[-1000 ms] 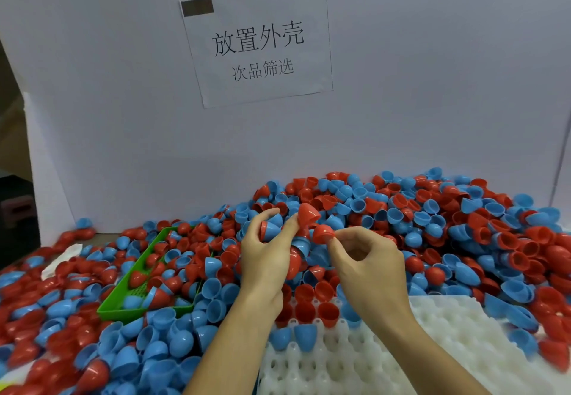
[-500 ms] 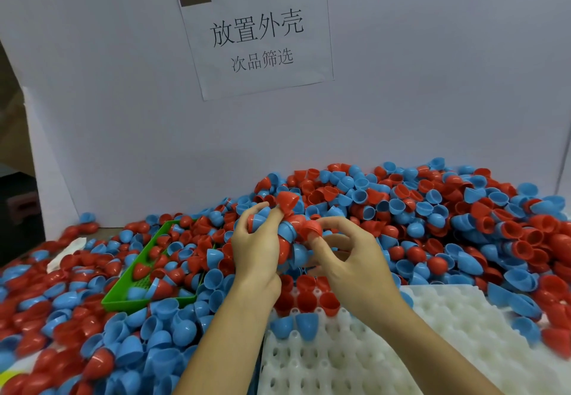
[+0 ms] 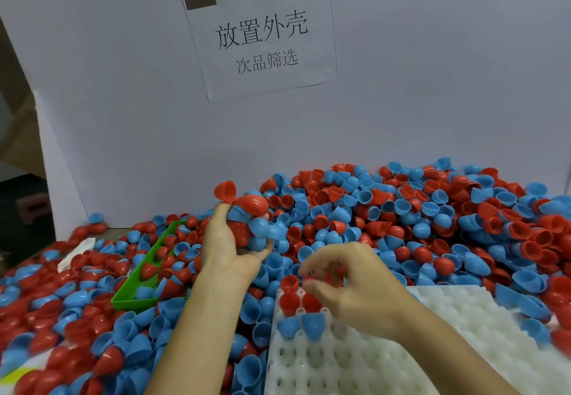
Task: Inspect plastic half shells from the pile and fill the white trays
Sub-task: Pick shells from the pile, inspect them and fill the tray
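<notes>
A big pile of red and blue half shells covers the table against a white board. My left hand is raised over the pile and grips a handful of shells, one red shell perched on its fingertips. My right hand hovers low over the far left corner of the white tray, fingers curled round a red shell; motion blur hides the exact grip. The tray's far corner holds three red shells and two blue ones.
A green basket with a few shells lies left of my left arm, half buried in the pile. Loose shells spill around the tray on both sides. A paper sign hangs on the board behind.
My right hand has dropped from beside the left hand down to the tray's far corner with a red shell. The left hand has risen slightly, still holding its handful.
</notes>
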Demonstrator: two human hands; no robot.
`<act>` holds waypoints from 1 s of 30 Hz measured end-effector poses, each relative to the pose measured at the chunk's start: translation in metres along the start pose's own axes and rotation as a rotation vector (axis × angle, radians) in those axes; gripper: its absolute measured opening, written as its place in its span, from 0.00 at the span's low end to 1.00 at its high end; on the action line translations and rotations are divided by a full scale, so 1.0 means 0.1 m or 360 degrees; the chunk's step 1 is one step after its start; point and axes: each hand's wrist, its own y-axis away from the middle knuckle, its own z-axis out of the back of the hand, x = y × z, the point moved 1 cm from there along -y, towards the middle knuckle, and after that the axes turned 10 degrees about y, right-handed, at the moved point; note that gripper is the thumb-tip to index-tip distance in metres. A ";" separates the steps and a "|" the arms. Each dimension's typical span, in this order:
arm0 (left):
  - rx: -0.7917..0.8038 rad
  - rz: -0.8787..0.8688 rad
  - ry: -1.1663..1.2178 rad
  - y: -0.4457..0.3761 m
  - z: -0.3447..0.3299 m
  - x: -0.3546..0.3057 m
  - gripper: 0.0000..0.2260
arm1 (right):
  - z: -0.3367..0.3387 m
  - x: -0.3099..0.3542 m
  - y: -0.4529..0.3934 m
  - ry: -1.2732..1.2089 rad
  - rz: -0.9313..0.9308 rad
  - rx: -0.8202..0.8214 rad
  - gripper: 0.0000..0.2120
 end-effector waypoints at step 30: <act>-0.0046 -0.0104 -0.0125 0.02 -0.04 0.03 0.21 | -0.11 0.08 -0.27 -0.0148 -0.0123 -0.0507 0.10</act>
